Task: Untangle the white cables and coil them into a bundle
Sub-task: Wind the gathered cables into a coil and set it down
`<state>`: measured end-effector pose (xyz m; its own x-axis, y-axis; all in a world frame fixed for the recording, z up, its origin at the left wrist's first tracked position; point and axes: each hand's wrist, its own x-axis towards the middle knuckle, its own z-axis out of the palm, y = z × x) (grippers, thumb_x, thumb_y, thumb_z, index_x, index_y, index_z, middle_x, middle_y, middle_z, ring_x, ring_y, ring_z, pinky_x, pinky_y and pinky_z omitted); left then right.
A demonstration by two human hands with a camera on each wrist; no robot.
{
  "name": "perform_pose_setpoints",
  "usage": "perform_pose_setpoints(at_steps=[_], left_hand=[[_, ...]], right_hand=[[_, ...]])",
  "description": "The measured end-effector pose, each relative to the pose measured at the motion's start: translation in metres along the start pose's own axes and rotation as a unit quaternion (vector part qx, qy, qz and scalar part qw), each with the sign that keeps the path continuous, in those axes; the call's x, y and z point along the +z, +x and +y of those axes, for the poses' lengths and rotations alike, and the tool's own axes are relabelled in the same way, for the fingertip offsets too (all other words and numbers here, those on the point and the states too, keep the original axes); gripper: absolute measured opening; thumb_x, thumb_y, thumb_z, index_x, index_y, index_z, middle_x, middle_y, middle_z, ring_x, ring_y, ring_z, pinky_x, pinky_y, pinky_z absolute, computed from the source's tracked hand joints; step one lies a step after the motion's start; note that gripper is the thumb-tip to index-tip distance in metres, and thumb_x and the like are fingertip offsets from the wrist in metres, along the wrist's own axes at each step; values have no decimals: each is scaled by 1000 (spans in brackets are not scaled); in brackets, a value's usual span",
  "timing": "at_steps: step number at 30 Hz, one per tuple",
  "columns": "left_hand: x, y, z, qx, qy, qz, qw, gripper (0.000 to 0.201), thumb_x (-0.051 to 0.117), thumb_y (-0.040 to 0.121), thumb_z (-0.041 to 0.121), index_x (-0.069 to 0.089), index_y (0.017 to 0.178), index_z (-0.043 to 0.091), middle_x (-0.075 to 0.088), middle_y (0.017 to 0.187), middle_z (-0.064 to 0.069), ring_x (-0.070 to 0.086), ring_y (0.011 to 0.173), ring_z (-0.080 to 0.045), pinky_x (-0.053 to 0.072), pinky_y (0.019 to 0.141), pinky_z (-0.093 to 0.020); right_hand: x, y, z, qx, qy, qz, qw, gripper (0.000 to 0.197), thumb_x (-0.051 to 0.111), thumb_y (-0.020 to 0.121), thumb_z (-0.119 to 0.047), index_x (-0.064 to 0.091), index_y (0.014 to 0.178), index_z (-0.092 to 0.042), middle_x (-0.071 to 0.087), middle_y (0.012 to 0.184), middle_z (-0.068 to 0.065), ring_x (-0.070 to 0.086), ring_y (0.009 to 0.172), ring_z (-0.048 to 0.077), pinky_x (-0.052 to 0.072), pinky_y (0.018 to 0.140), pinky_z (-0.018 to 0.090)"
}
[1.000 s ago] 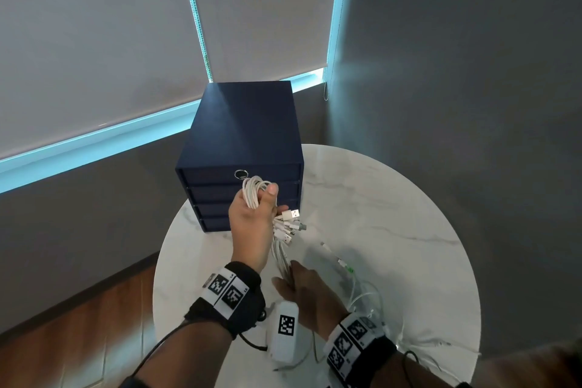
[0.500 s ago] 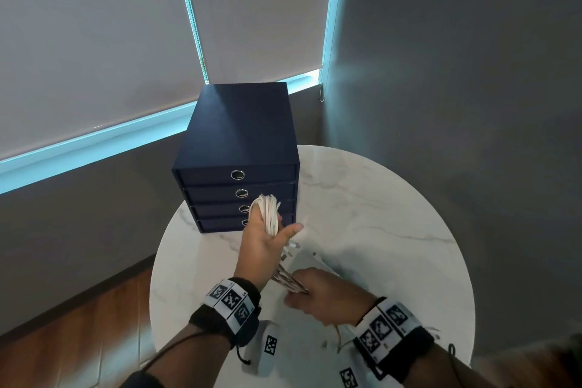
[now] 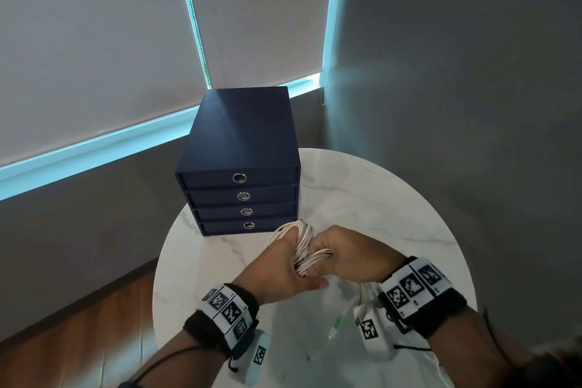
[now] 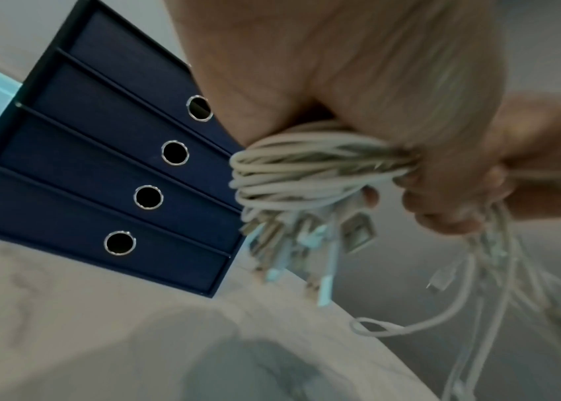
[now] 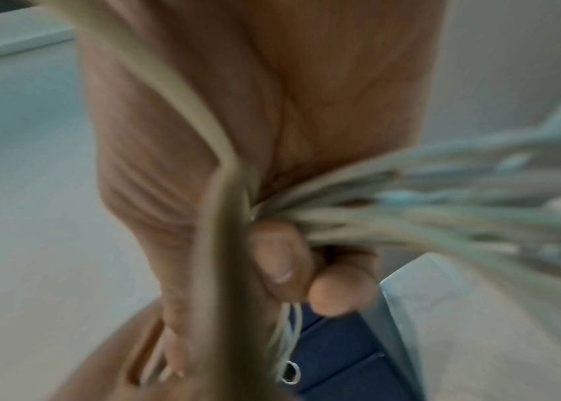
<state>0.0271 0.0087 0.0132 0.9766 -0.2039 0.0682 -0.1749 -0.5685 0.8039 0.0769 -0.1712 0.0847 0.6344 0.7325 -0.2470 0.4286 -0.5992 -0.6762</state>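
The cables (image 3: 304, 244) hang looped above the table (image 3: 362, 198), just before the drawers (image 3: 239, 167). The left hand (image 3: 277, 271) has the coil wound round it; the right hand (image 3: 346, 257), touching it, clenches the loose strands.

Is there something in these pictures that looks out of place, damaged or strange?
Nothing looks damaged. Only the white cables are half coiled: the left hand holds loops while plug ends and loose strands hang below.
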Motion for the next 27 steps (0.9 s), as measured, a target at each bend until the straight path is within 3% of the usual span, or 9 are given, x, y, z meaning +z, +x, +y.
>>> perform_pose_setpoints(at_steps=[4,8,11,14,17,19,21,23,27], left_hand=[[0,4,-4,47,89,13,995,23,63,82,27,46,97,26,53,89,10,50,84,-14,47,77,-36],[-4,7,-6,-16,89,-7,996,13,58,79,21,49,89,22,58,84,4,55,79,-20,50,75,-40],[-5,9,-2,-88,66,-8,994,9,57,84,19,53,91,22,63,83,4,57,67,-17,51,64,-33],[-7,14,-2,-155,58,-2,986,7,59,85,18,57,91,21,64,84,3,61,72,-16,47,61,-29],[-8,18,-5,-203,13,-8,979,8,61,82,17,58,79,23,60,70,6,57,59,-15,42,56,-27],[-6,20,-4,-221,-39,-14,974,13,60,82,14,57,72,21,52,59,5,47,46,-14,39,53,-27],[-4,23,1,-238,-75,-13,968,16,60,86,10,57,72,17,48,57,0,44,44,-17,39,51,-29],[-2,27,8,-240,-86,-5,967,21,61,88,8,56,69,16,49,58,-2,45,47,-18,39,50,-27],[-4,29,26,-202,-123,-10,972,31,61,86,6,54,59,17,50,53,1,48,49,-17,40,51,-27]], right_hand=[[-2,4,16,-8,-103,14,995,13,68,83,-23,66,96,-22,66,88,-7,59,79,8,48,76,27],[2,1,39,19,-152,28,988,11,58,84,-20,53,94,-25,63,86,-5,59,81,18,50,75,37],[-8,-1,63,78,-76,34,993,27,70,83,-38,57,106,-32,66,100,-10,64,90,15,53,81,34],[-39,-8,66,93,98,237,962,35,73,80,-46,64,110,-30,68,103,-10,66,92,11,53,85,31],[-60,-26,40,30,114,483,868,11,63,93,-29,65,104,-26,69,97,-9,65,88,7,51,82,26],[-52,-38,16,-55,93,535,838,12,59,95,-15,63,101,-25,68,95,-5,64,86,11,50,80,23],[-23,-42,2,-129,5,496,859,14,54,95,-10,64,103,-17,64,99,-2,61,92,10,47,85,21],[18,-39,0,-169,-68,420,889,24,49,95,-9,61,116,-11,60,116,1,57,110,12,43,99,22],[73,-16,32,-135,-137,331,924,60,50,88,6,40,146,-4,35,155,6,25,147,16,24,120,30]])
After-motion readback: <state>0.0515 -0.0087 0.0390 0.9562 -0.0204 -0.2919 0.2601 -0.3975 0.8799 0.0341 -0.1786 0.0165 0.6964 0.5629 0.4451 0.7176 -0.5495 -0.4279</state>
